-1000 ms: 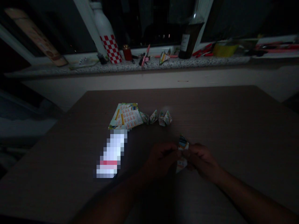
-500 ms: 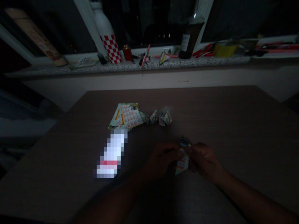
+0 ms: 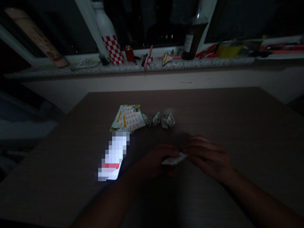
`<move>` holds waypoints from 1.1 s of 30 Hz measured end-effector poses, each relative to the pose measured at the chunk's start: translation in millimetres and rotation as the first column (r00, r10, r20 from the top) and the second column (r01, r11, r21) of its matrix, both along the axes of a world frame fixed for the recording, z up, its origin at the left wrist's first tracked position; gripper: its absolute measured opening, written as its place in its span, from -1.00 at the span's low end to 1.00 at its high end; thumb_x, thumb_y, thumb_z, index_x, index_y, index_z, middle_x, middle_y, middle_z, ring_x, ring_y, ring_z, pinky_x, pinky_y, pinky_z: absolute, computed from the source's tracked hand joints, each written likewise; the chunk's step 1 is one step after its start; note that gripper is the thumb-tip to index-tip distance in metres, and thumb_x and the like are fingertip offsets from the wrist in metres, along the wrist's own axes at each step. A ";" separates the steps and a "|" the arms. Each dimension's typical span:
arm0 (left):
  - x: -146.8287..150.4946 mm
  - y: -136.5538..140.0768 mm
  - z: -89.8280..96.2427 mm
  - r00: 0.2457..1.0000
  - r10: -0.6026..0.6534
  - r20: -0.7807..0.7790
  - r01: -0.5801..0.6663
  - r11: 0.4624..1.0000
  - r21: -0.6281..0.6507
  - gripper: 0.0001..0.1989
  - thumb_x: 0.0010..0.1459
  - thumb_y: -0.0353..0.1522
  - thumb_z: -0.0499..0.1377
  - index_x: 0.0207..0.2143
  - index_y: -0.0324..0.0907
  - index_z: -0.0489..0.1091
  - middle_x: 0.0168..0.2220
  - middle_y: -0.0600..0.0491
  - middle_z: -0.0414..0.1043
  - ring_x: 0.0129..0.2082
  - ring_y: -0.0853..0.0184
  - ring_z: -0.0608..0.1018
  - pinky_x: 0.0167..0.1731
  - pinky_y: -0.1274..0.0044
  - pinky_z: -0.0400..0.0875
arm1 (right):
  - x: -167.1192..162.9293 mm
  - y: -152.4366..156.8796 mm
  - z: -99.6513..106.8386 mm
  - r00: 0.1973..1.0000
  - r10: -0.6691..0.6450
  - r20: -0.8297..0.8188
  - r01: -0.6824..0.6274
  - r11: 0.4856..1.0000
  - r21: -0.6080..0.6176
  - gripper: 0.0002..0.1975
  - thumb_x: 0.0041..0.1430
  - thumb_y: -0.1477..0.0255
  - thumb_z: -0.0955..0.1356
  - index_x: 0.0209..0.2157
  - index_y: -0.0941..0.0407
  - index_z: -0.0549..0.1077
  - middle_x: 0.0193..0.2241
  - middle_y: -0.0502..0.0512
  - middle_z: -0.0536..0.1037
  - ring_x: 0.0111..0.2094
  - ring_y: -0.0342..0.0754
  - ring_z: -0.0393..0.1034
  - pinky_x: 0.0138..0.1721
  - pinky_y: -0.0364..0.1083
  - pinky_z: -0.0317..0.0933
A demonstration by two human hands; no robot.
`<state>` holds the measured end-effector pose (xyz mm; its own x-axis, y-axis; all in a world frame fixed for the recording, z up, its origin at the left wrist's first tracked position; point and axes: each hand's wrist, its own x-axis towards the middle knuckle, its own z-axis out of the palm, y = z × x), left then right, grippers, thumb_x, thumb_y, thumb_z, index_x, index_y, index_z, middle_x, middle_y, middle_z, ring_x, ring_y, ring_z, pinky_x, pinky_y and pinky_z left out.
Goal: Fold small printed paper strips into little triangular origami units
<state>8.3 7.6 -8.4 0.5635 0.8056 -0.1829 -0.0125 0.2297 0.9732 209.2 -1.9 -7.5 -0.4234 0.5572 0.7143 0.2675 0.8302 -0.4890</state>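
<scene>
Between my hands, above the table, is a small folded piece of printed paper (image 3: pixel 174 159), pale with orange print, lying nearly level and pointed at its right end. My left hand (image 3: pixel 161 158) grips it, thumb on top; the lower fingers are in shadow. My right hand (image 3: pixel 210 155) meets the pointed tip with its fingertips, fingers held together, the thumb mostly hidden. Beyond my hands stand several folded paper pieces (image 3: pixel 156 119) in a row. Left of them lies a stack of printed sheets (image 3: pixel 133 119).
A lit phone (image 3: pixel 114 156) with a blurred screen lies on the wooden table (image 3: pixel 225 117), left of my left forearm. Along the granite windowsill (image 3: pixel 156 65) stand a red-checked white bottle (image 3: pixel 113 47), a dark bottle (image 3: pixel 188 44), pens and a folded paper piece (image 3: pixel 167 58).
The folded paper has turned from steeply upright to nearly level and shifted a little left. My right hand has its fingers straighter over the tip. The row and stack have not moved.
</scene>
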 end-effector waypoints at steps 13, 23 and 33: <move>-9.7 -0.6 10.5 0.889 0.121 -0.442 0.242 0.695 0.677 -0.78 0.21 -0.32 0.12 -0.16 -0.17 0.50 -0.25 0.00 0.57 -0.27 0.32 0.55 -0.23 0.53 0.32 | 4.0 -1.6 0.6 0.988 -0.098 0.117 0.103 0.994 -0.042 -0.89 0.13 0.52 0.38 -0.26 0.12 0.52 -0.42 0.11 0.60 -0.36 -0.03 0.52 -0.33 -0.08 0.41; -7.3 -5.2 12.1 0.960 0.065 -0.274 0.047 0.923 0.382 -0.76 0.14 -0.25 0.20 -0.33 -0.23 0.58 -0.47 0.03 0.56 -0.46 0.36 0.53 -0.45 0.61 0.31 | 4.7 -11.7 5.7 0.993 -0.069 0.098 0.085 0.981 -0.174 -0.92 0.13 0.52 0.39 -0.32 0.12 0.55 -0.50 0.09 0.61 -0.52 -0.09 0.50 -0.53 -0.17 0.34; -6.1 -4.0 12.0 0.984 0.072 -0.165 -0.026 0.964 0.266 -0.77 0.11 -0.24 0.23 -0.40 -0.23 0.58 -0.47 0.02 0.56 -0.44 0.37 0.54 -0.42 0.60 0.36 | 5.1 -15.4 11.6 0.997 -0.074 -0.006 0.069 0.955 -0.288 -0.89 0.11 0.53 0.39 -0.32 0.09 0.58 -0.55 -0.01 0.61 -0.60 -0.17 0.48 -0.57 -0.25 0.33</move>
